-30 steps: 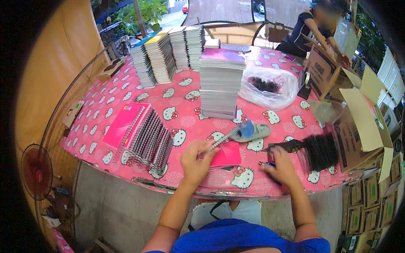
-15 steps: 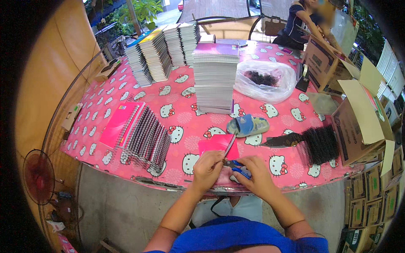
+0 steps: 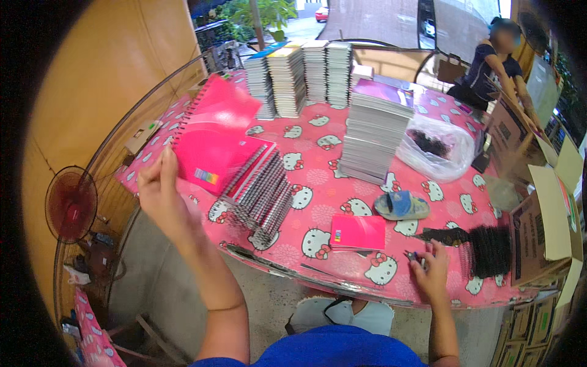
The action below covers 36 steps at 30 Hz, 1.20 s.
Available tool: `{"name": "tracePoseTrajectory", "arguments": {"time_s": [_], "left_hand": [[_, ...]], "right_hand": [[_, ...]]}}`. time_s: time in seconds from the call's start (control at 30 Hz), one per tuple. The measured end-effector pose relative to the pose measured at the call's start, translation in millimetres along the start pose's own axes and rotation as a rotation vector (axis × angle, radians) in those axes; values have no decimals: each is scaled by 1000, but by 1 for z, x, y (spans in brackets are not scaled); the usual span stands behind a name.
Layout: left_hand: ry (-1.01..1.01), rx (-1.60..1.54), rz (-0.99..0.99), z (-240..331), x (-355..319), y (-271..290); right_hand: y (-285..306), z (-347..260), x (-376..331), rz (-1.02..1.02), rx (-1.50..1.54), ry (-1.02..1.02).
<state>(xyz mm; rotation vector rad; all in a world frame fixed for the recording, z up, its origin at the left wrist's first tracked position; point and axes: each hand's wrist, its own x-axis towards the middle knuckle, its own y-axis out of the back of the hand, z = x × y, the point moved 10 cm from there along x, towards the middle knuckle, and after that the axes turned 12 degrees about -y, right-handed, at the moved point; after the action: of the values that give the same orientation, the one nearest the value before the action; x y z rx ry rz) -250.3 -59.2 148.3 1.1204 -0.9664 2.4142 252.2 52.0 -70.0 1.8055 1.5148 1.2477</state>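
My left hand (image 3: 162, 174) pinches a bright pink spiral notebook (image 3: 223, 131) by its coil-bound edge. It is held tilted above a stack of coil-bound notebooks (image 3: 260, 199) on the left of the table. Over at the right, my right hand (image 3: 433, 272) is closed around small pliers (image 3: 416, 259), mostly covered by the fingers, low over the tabletop. Between the hands lies a small pile of pink covers or booklets (image 3: 359, 232). A blue and grey slipper (image 3: 402, 205) sits just beyond it. Black plastic coils (image 3: 489, 251) lie to the right of my right hand.
A tall stack of notebooks (image 3: 376, 131) stands mid-table, with several coil-bound stacks (image 3: 286, 82) behind it. A plastic bag (image 3: 437, 150) holds black coils. Open cardboard boxes (image 3: 538, 226) line the right edge. Another person (image 3: 498, 67) reaches into a box at far right.
My left hand has swung left, carrying the pink notebook up over the coil-bound stack. My right hand has moved right with the pliers. The view has shifted left.
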Motion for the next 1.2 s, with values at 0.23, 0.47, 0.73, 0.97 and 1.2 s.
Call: {"name": "tracePoseTrajectory", "arguments": {"time_s": [0.23, 0.47, 0.73, 0.97, 1.2], "left_hand": [[360, 87, 27, -125, -28, 62], [213, 133, -101, -115, -47, 11], [161, 143, 49, -101, -47, 22], [245, 172, 34, -105, -47, 29], [-145, -103, 78, 37, -48, 72]], "right_hand": [[-8, -167, 101, 60, 599, 340], [-73, -343, 172, -125, 1092, 182], [-86, -367, 165, 3, 1194, 158], [-73, -358, 158, -118, 1165, 239], [6, -7, 137, 275, 225, -177]]}}
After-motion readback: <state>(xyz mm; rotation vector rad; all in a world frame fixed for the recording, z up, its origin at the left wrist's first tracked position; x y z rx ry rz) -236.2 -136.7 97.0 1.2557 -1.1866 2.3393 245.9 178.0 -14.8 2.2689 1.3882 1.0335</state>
